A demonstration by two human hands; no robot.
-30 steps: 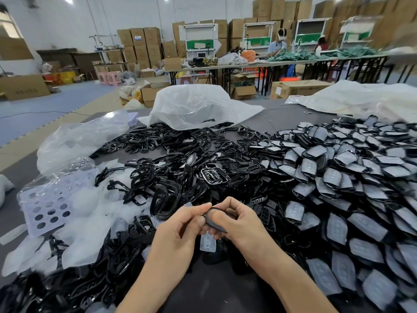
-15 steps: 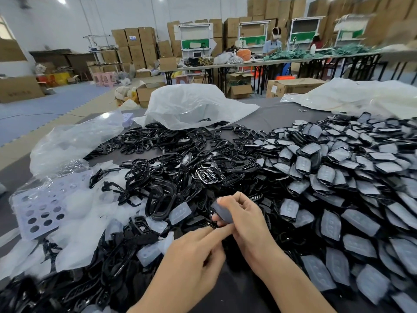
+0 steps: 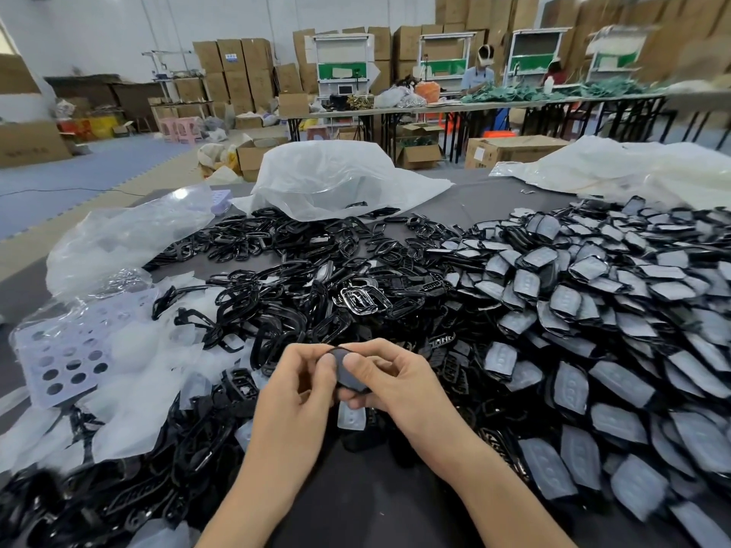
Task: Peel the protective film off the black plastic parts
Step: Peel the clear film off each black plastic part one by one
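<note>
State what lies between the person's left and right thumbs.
In the head view, one black plastic part lies there, pinched from both sides by the left hand and the right hand.

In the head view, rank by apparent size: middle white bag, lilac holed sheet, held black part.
Largest: middle white bag, although farthest.
Then: lilac holed sheet.
Smallest: black part, although nearest the camera.

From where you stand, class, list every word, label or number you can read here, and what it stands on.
No text can be read.
Too small and blurred: blue labels on the stacked cardboard boxes.
Blurred: dark print on the brown box at far left.
Too small: white label on the open-floor carton.
</note>
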